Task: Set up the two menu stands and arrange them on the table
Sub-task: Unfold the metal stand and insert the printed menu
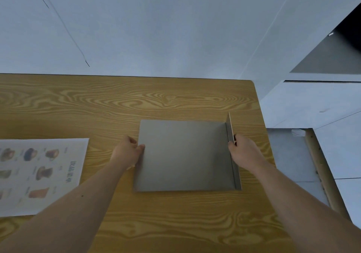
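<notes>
Right hand [244, 150]: pinching the raised flap at the right side of the grey menu stand [185, 155], fingers closed on its thin edge.
Left hand [130, 151]: fingers closed on the stand's left edge, steadying it.
Stand position: main panel flat on the tabletop [136, 100], toward the right end.
Second menu: a printed menu sheet [39, 174] lies flat, well apart to the left.
Risk: lifting by the flap alone could make the panel slide; near the tabletop's right edge, it might tip off.
</notes>
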